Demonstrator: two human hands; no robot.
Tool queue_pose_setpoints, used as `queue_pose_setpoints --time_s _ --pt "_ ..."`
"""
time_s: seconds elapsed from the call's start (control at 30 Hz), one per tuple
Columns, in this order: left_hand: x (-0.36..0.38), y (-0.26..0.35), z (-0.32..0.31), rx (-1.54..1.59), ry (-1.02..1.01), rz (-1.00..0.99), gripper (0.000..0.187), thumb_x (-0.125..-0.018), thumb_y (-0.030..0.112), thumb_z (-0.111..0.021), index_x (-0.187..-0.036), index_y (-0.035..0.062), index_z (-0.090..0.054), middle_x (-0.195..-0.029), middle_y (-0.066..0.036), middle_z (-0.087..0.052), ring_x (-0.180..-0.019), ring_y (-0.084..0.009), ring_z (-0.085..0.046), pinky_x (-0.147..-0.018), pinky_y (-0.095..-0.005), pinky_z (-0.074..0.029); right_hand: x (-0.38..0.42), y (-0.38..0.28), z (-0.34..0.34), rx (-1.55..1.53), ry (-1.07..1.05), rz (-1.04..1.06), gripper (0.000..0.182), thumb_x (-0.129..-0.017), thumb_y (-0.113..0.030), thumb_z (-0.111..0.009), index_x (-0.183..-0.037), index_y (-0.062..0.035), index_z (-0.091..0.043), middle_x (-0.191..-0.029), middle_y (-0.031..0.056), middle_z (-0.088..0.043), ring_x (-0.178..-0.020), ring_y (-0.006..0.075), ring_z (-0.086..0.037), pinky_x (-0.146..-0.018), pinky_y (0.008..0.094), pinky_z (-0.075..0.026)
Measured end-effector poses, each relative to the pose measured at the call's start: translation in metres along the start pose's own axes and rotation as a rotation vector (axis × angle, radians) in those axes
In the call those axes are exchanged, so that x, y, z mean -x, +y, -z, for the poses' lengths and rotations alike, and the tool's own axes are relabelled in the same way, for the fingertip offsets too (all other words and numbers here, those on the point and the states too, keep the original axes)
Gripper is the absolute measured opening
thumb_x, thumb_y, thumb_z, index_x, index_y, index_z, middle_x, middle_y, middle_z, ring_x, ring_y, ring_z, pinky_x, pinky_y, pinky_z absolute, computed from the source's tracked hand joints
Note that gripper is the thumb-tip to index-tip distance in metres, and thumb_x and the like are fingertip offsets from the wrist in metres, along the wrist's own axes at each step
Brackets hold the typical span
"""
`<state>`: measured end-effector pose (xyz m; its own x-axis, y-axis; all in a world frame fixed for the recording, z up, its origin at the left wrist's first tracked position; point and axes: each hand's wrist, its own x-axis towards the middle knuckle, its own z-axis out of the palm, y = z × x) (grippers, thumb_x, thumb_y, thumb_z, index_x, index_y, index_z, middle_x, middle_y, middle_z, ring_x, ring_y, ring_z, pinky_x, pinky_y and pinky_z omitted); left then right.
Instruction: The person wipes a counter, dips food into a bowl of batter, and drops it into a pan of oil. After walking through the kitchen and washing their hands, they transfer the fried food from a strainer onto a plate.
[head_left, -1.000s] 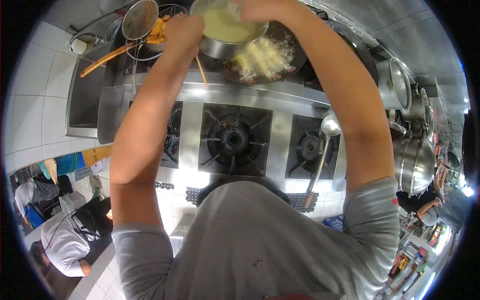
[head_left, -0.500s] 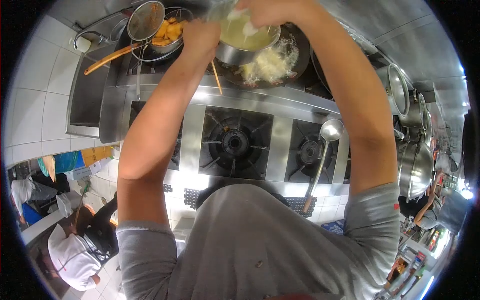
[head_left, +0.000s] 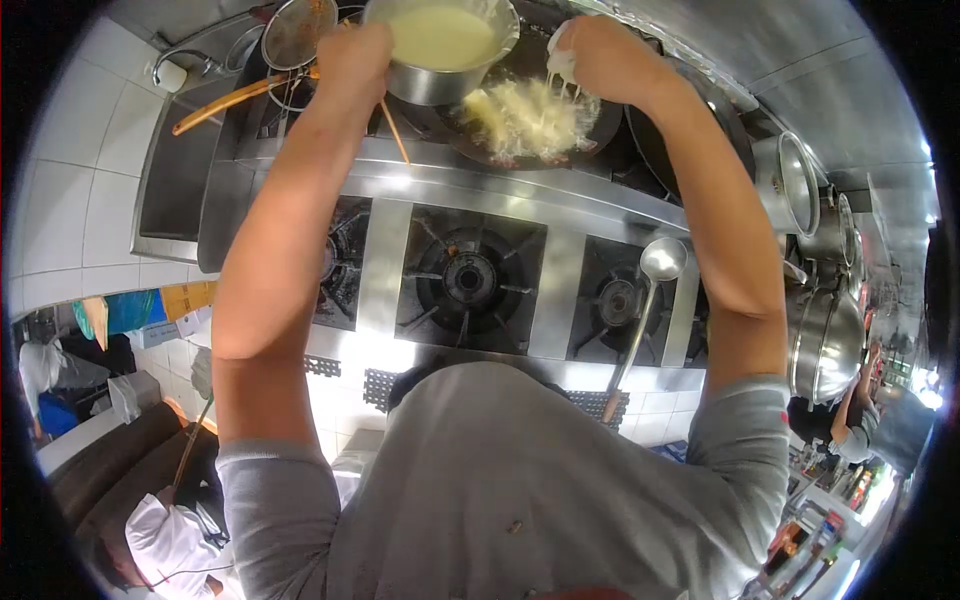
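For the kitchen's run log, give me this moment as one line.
left hand grips pot, thin stick | right hand above wok, pale liquid dripping | pale food bubbling

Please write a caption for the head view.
Left hand holding a thin stick at a pot of pale batter; right hand dripping batter by food frying in a wok.

Scene brightly lit, source not visible overhead. Strong glare is thrown off the steel stove front [head_left: 420, 185]; bright spots at right edge are blown out. Burner wells [head_left: 468, 280] are left dark. Heavy fisheye bend, corners blacked out. Frying food [head_left: 530, 120] is smeared; stove centre is rendered fairly sharp.
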<state>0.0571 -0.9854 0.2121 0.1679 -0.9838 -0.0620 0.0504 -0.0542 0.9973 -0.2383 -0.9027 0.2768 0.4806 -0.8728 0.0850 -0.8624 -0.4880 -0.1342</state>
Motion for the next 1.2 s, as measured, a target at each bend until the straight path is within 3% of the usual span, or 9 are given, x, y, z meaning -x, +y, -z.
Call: queue_pose_setpoints --time_s 0.2,0.6,0.67,0.73,0.93,1.03,1.1,1.13,1.2 --pt "0.007 0.016 0.01 0.182 0.009 -0.065 0.026 -0.076 -0.002 -0.061 -0.099 -0.0119 -0.058 -0.084 -0.015 -0.061 -0.064 -0.0225 -0.059 -0.049 -0.0381 -0.042 -0.031 -0.016 -0.028 0.058 0.089 -0.195 0.02 -0.079 -0.001 -0.062 -0.092 -0.0013 -0.077 -0.092 0.023 -0.072 -0.094 0.0414 -0.07 -0.085 0.0464 -0.056" --pt "-0.011 0.004 0.031 0.135 -0.008 -0.05 0.024 -0.073 0.001 -0.062 -0.094 -0.0082 -0.056 -0.07 -0.009 -0.054 -0.052 -0.0193 -0.052 -0.044 -0.0363 -0.037 -0.033 -0.006 -0.035 0.116 0.086 -0.123 0.028 -0.075 0.002 -0.062 -0.099 0.0002 -0.078 -0.092 0.0243 -0.073 -0.092 0.041 -0.072 -0.082 0.045 -0.058" --pt "-0.015 0.002 0.04 0.094 -0.064 0.027 0.035 -0.078 0.001 -0.065 -0.112 -0.0034 -0.057 -0.1 -0.012 -0.061 -0.086 -0.0247 -0.061 -0.065 -0.0392 -0.047 -0.031 -0.019 -0.016 0.063 -0.039 -0.21 0.03 -0.077 0.0 -0.061 -0.103 -0.001 -0.077 -0.096 0.0235 -0.074 -0.095 0.0402 -0.072 -0.084 0.0446 -0.058" --pt "-0.022 0.0 0.045 0.074 -0.066 0.013 0.033 -0.078 0.001 -0.065 -0.11 -0.0035 -0.057 -0.097 -0.011 -0.06 -0.083 -0.0234 -0.06 -0.062 -0.0383 -0.045 -0.033 -0.03 0.005 0.01 -0.169 -0.303 0.033 -0.079 -0.001 -0.06 -0.108 -0.0021 -0.076 -0.1 0.0228 -0.074 -0.098 0.0395 -0.072 -0.086 0.0442 -0.058" --pt "-0.008 0.005 0.037 0.065 -0.1 0.0 0.028 -0.079 0.001 -0.064 -0.106 -0.0028 -0.059 -0.092 -0.009 -0.06 -0.074 -0.0205 -0.057 -0.054 -0.0362 -0.041 -0.061 -0.077 0.047 0.096 0.296 -0.317 0.022 -0.078 -0.001 -0.063 -0.097 0.0033 -0.074 -0.1 0.0287 -0.07 -0.096 0.0457 -0.068 -0.082 0.0492 -0.054" --pt "0.001 0.008 0.024 0.177 -0.091 -0.044 0.019 -0.076 0.001 -0.063 -0.094 -0.0029 -0.058 -0.081 -0.009 -0.058 -0.061 -0.0193 -0.054 -0.048 -0.0358 -0.038 -0.095 -0.083 0.037 0.015 0.305 0.02 0.024 -0.077 -0.004 -0.064 -0.098 0.0028 -0.074 -0.102 0.0286 -0.071 -0.096 0.0444 -0.069 -0.082 0.0492 -0.054" --pt "0.002 0.007 0.017 0.222 -0.07 -0.075 0.012 -0.072 0.0 -0.062 -0.082 -0.0032 -0.057 -0.069 -0.009 -0.056 -0.049 -0.0181 -0.051 -0.04 -0.0352 -0.034 -0.106 -0.109 0.044 0.041 -0.203 -0.131 0.024 -0.075 -0.006 -0.065 -0.095 0.0027 -0.074 -0.098 0.0268 -0.072 -0.093 0.0418 -0.071 -0.08 0.0484 -0.054" --pt "0.003 0.006 0.015 0.216 -0.067 -0.054 0.012 -0.072 0.0 -0.062 -0.083 -0.0042 -0.058 -0.069 -0.009 -0.056 -0.049 -0.0184 -0.052 -0.04 -0.0357 -0.035 -0.119 -0.099 0.021 0.043 -0.199 -0.13 0.024 -0.075 -0.006 -0.065 -0.095 0.0027 -0.074 -0.098 0.0268 -0.072 -0.093 0.0418 -0.071 -0.08 0.0484 -0.054" --pt "0.011 0.014 0.01 0.212 -0.059 -0.038 0.013 -0.072 -0.001 -0.062 -0.084 -0.0051 -0.059 -0.069 -0.01 -0.057 -0.05 -0.0188 -0.053 -0.041 -0.0363 -0.036 -0.149 -0.064 -0.045 -0.011 -0.354 -0.04 0.044 -0.083 -0.006 -0.058 -0.125 -0.0067 -0.071 -0.115 0.021 -0.073 -0.107 0.0367 -0.07 -0.091 0.0438 -0.056"
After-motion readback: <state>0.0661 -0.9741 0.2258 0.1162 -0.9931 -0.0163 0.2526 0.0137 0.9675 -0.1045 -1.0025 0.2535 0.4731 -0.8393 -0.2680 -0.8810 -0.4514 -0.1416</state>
